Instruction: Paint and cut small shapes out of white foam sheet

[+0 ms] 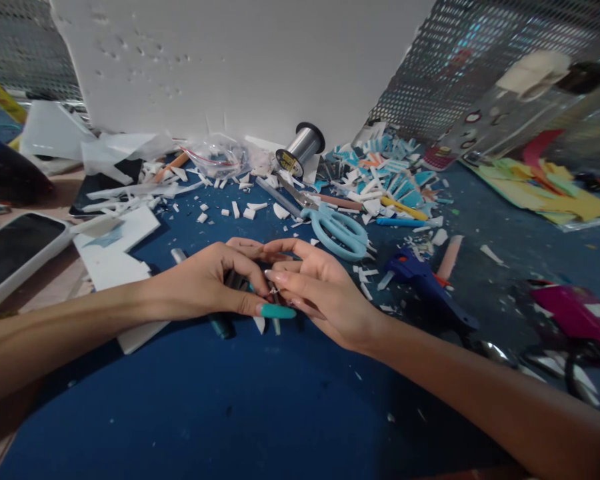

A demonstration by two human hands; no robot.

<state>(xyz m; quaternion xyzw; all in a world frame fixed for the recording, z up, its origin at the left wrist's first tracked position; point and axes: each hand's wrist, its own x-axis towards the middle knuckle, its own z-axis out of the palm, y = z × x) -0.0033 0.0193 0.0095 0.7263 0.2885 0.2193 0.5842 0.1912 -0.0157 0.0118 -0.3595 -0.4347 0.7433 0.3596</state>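
Centrally: left hand, right hand, fingers closely pinching one tiny shiny piece, seemingly unfinished. Cut white scraps are lying beyond.

Dim, uneven light, shadowed lower right, slight softness, wide-angle stretching toward edges

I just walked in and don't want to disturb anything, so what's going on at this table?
A person is working with both bare hands: the left hand and right hand meet, fingertips around a small item too small to make out. They are above the blue table. Light-blue scissors lie just beyond the hands, with a wire spool farther back and scattered scraps around. A blue glue gun lies to the right, untouched.
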